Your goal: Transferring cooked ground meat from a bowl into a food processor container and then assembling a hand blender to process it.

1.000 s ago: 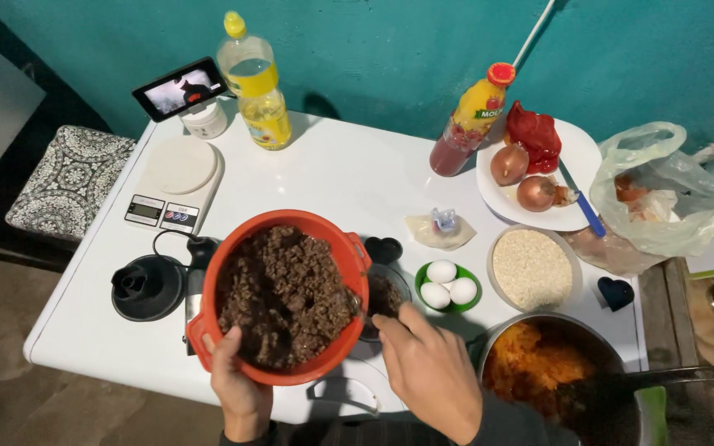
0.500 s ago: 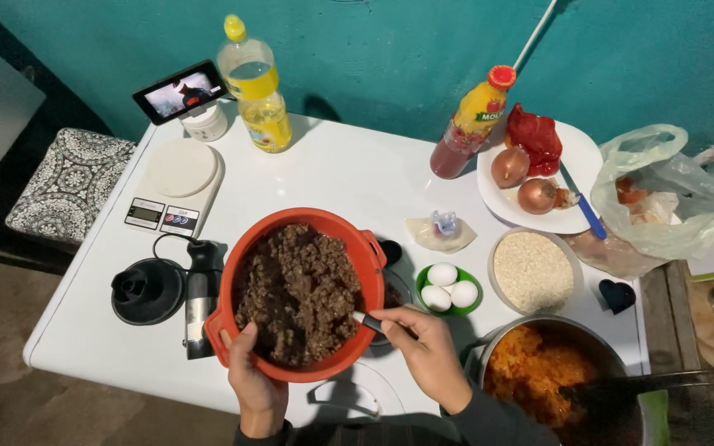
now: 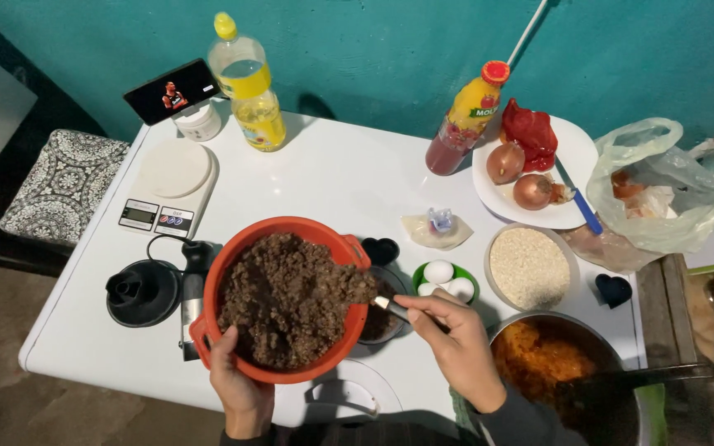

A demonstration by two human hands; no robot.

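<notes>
An orange bowl (image 3: 278, 301) heaped with dark brown minced mixture (image 3: 291, 297) sits low and left of centre in the frame, tipped up on its lower-left side so that its right rim hangs over a smaller dark bowl (image 3: 378, 318) just beside it. The left hand (image 3: 241, 388) clasps the orange bowl's lower-left rim from below, fingers curled on the edge. The right hand (image 3: 456, 351), at lower centre-right, is closed round the handle of a metal spoon (image 3: 390, 307); the spoon's long axis runs from the hand up and to the left, its working end buried in the mixture at the right rim, so the mixture lies to the left of this hand and the small dark bowl sits directly between the two. To the right of the hand a pot (image 3: 568, 376) of orange food fills the lower right. Among the packages, a clear plastic bottle of yellow oil (image 3: 247, 87) with a yellow cap and yellow label stands at upper left, beside a propped phone (image 3: 171, 91) resting on a white jar (image 3: 198, 124). A tapered bottle with a red cap (image 3: 466, 120), orange above and dark red below, stands at upper centre-right, touching a white plate (image 3: 572, 149) of onions. A crumpled clear plastic bag (image 3: 663, 194) lies at the right edge, and a white kitchen scale (image 3: 167, 186) at the left
</notes>
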